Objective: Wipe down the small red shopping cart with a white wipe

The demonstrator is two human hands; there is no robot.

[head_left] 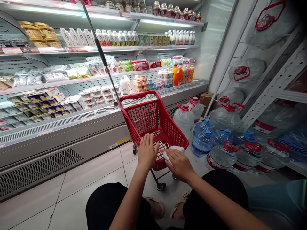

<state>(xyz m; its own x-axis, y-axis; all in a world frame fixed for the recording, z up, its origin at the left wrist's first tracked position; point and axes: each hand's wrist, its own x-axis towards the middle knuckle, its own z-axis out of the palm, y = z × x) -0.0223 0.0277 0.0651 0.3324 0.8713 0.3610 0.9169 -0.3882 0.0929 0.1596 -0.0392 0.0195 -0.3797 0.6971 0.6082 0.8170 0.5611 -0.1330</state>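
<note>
A small red shopping cart with lattice sides stands on the tiled floor in front of me. My left hand lies flat over the cart's near left rim, fingers stretched out and holding nothing. In my right hand is a white cloth, pressed under the fingers against the cart's near edge. Part of the cloth is hidden beneath that hand. A thin pole with a dark grip rises from the cart's far left corner.
An open refrigerated case with stocked shelves runs behind the cart. Large water bottles crowd the floor at the right, beside a white metal rack. My knees flank the cart's near end. A teal surface is at the lower right.
</note>
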